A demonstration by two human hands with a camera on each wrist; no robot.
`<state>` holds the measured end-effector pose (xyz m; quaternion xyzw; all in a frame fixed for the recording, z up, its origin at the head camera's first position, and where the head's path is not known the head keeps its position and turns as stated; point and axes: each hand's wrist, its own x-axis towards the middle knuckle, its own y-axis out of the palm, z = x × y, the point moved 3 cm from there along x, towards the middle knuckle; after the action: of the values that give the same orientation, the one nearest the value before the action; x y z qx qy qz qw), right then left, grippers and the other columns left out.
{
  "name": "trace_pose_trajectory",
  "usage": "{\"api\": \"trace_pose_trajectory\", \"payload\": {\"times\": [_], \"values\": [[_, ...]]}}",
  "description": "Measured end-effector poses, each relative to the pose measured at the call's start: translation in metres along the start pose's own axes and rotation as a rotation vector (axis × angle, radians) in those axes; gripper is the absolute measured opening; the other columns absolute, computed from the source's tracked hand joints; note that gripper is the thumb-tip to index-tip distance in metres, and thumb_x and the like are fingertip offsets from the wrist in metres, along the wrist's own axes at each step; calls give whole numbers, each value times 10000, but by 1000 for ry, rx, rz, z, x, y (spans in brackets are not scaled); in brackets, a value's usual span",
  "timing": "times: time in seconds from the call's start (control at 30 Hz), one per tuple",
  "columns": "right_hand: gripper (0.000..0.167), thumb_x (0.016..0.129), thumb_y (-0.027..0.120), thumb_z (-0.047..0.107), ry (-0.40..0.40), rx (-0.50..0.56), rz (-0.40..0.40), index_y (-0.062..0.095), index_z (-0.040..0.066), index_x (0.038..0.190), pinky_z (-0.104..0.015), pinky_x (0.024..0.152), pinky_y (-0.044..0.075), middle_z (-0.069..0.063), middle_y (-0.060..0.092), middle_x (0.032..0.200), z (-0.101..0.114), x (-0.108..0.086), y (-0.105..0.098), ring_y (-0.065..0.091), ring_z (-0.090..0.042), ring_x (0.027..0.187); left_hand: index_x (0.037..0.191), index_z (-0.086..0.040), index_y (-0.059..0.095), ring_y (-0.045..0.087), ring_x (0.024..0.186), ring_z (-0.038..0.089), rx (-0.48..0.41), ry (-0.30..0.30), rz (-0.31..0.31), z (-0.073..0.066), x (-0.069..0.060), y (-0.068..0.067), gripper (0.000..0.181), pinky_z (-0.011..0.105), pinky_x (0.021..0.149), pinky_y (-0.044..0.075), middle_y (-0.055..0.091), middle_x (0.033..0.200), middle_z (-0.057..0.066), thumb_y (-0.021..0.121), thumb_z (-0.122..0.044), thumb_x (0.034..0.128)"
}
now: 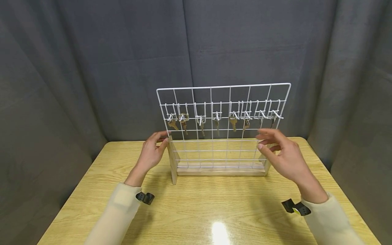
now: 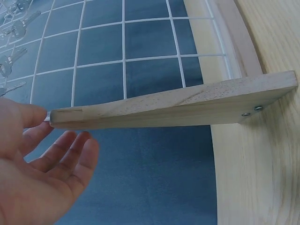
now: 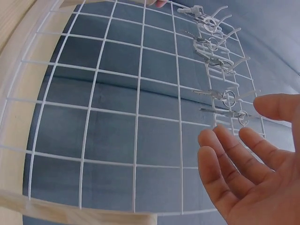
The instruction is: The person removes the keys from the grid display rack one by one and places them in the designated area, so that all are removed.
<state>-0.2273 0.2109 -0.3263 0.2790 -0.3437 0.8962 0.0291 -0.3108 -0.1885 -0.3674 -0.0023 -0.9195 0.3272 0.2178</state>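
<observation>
A white wire grid rack (image 1: 212,140) stands on a wooden base (image 1: 220,172), with a wooden side piece (image 2: 164,110) at its left. Keys on rings, such as a brass key (image 1: 233,124), hang from a row of white hooks (image 3: 220,11) across the upper grid. My left hand (image 1: 151,149) pinches the grid's left edge between thumb and index finger, just above the side piece; its other fingers are loosely bent. Near the rack's right side, my right hand (image 1: 283,153) is held with fingers and thumb apart. Nothing is in its grasp.
The rack stands toward the back of a light wood-grain table (image 1: 196,211). Dark grey curtains (image 1: 128,68) hang behind the table and along both sides. Each sleeve has a small black device, one being the wrist device (image 1: 145,197) on the left.
</observation>
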Motion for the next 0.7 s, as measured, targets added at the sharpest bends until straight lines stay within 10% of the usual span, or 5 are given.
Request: {"api": "trace_pose_trajectory", "payload": {"times": [0.7], "values": [[366,990,637,236,49,89,9,578,197,1349,-137,767,493,-45,721,1173,10,6,15,574,105,953,1308,-84,636,634,1178,330,10,-17,-12,-1,1,3,302,509,910,565,615,1294,160,537,-186,1041]]}}
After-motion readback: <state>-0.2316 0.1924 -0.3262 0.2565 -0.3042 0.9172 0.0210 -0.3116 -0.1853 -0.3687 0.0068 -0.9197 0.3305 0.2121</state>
